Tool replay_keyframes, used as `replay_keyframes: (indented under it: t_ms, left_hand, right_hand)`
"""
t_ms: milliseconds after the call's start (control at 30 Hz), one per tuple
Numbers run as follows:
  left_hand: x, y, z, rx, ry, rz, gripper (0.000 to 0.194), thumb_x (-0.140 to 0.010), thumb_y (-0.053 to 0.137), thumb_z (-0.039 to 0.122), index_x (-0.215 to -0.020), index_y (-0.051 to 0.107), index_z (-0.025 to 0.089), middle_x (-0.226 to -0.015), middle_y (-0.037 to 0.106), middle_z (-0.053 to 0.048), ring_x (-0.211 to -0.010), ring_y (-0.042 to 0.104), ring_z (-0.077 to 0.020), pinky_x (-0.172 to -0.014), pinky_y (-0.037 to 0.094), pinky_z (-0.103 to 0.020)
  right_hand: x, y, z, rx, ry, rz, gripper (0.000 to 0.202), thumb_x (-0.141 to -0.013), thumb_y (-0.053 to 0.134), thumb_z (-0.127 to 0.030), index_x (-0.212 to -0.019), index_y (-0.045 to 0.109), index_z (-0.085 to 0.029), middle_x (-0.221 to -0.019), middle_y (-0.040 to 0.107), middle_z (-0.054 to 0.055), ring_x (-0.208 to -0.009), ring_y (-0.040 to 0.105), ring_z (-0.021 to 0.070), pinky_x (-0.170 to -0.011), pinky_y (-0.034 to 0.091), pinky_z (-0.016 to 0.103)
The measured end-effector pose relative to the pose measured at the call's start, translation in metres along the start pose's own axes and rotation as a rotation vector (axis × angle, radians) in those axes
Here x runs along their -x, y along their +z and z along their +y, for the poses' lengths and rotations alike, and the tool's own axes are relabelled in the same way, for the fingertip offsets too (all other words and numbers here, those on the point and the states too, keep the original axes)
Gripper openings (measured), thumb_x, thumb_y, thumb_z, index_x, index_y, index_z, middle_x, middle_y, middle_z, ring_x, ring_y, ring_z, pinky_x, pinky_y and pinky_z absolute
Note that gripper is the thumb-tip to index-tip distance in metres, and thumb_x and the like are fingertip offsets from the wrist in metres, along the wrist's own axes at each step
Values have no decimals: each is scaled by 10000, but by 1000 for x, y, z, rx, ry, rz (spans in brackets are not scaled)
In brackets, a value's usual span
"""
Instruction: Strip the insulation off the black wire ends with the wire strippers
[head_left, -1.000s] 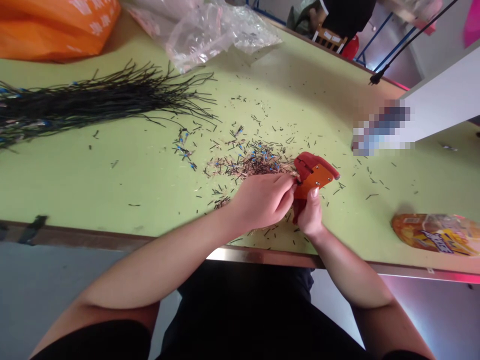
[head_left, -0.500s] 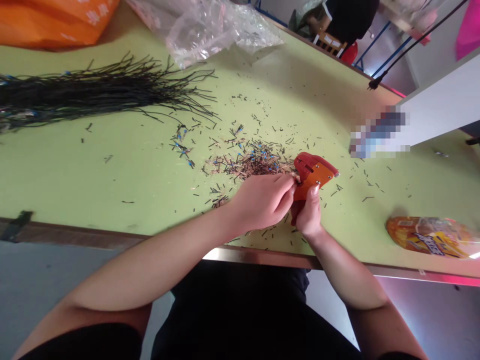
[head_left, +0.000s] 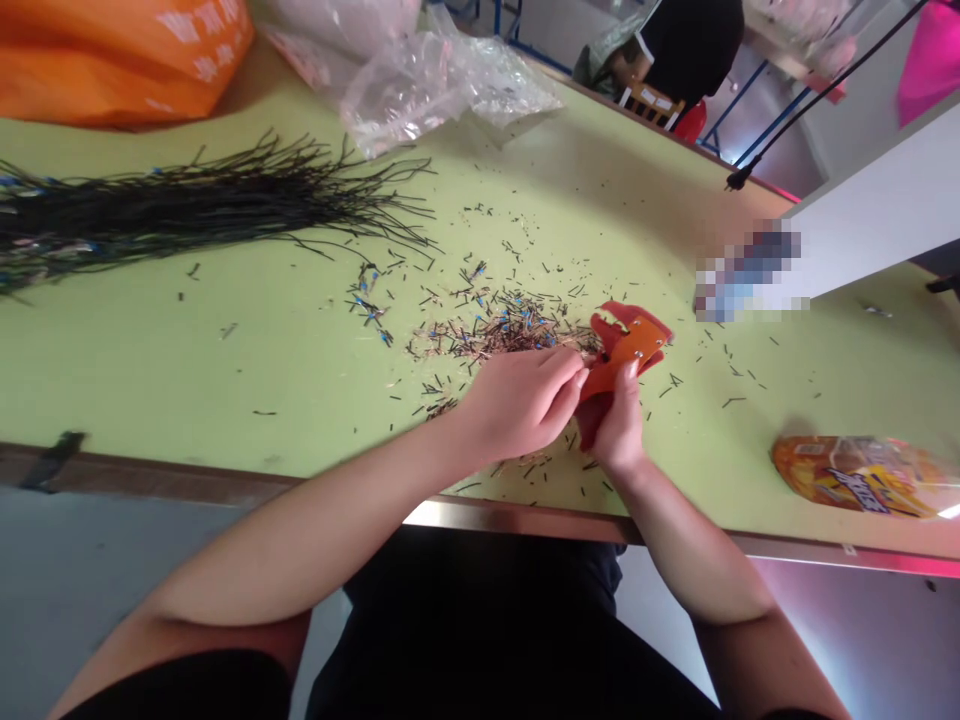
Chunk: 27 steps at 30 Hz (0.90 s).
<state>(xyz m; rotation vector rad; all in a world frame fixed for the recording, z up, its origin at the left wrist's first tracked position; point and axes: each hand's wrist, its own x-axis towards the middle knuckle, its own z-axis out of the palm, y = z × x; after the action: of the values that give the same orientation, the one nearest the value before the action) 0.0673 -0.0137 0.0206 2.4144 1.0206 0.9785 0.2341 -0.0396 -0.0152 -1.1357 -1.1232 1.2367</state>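
Note:
My right hand (head_left: 619,428) is wrapped round the handles of a red and orange hand tool (head_left: 628,345), whose notched jaws stand apart and point up and left. Close against the tool's left side, my left hand (head_left: 525,400) has its fingers pinched; what they hold is too small to make out. Behind my left hand lies a heap of short black, copper and blue clippings (head_left: 517,325). A thick bundle of long black wires (head_left: 225,205) lies at the left, its loose ends pointing right.
An orange bag (head_left: 120,70) and clear plastic bags (head_left: 442,85) lie at the back left. An orange bottle (head_left: 862,475) lies on its side at the right. A white panel (head_left: 877,210) and a hanging black plug (head_left: 739,178) are at the right back.
The tool's jaws have opened and its head has tilted to the right. My hands have hardly moved. The view has shifted slightly.

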Motion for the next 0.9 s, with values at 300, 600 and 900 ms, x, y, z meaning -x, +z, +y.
replay_keyframes:
  t_ms: [300, 600, 900]
  left_hand:
    - [-7, 6, -30, -116, -55, -29, 278, -1117, 420, 273, -1091, 682, 181, -940, 756, -62, -839, 690, -176, -683, 476, -304]
    - [-21, -17, -70, -227, -222, 39, 308, -1107, 480, 250, -1330, 682, 181, -1320, 729, -115, -1211, 670, -213, -1029, 545, -375]
    - [-4, -121, -171, -726, -738, -162, 400, -1051, 451, 194, -1402, 636, 145, -1494, 608, -161, -1331, 532, -308, -1085, 465, -441]
  right_hand:
    - [-22, -25, -21, -412, 184, 174, 492, -979, 504, -716, -821, 640, -270, -761, 629, 22, -765, 697, 215, -810, 643, 434]
    - [-23, -27, -10, -491, 169, 146, 474, -953, 560, -706, -800, 684, -275, -742, 686, 50, -793, 753, 260, -809, 678, 506]
    - [-24, -20, -4, -550, 182, 100, 515, -880, 670, -752, -821, 677, -240, -750, 680, 52, -836, 766, 285, -780, 679, 473]
